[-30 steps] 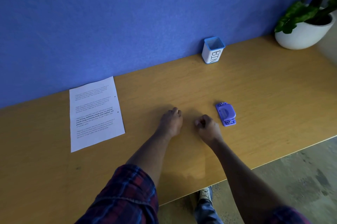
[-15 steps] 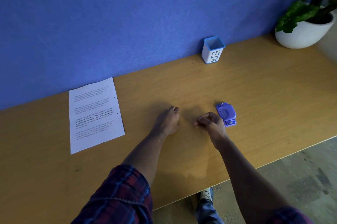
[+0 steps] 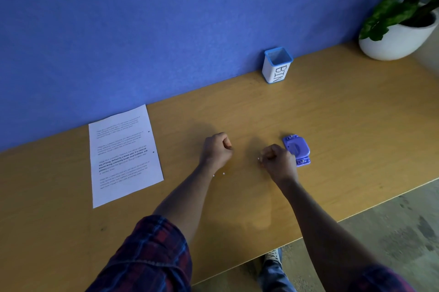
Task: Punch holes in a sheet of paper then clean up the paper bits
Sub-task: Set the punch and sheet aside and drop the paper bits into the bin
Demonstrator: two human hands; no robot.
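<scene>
A printed sheet of paper [image 3: 123, 153] lies flat on the wooden table [image 3: 332, 125] at the left, with two punched holes along its right edge. The purple hole punch [image 3: 297, 149] sits right of centre. My left hand [image 3: 217, 151] rests on the table as a fist, and I see nothing in it. Two tiny white paper bits [image 3: 223, 173] lie beside its wrist. My right hand [image 3: 279, 161] is curled just left of the punch, its fingertips pinching a small white paper bit [image 3: 258, 158].
A small white and blue cup marked BIN [image 3: 277, 68] stands against the blue wall at the back. A white plant pot [image 3: 399, 39] occupies the far right corner. The table's front edge runs diagonally at the lower right, with floor and a shoe below.
My left hand has curled from flatter fingers into a fist. My right hand has drawn slightly toward the punch. Paper bits near the left wrist now show.
</scene>
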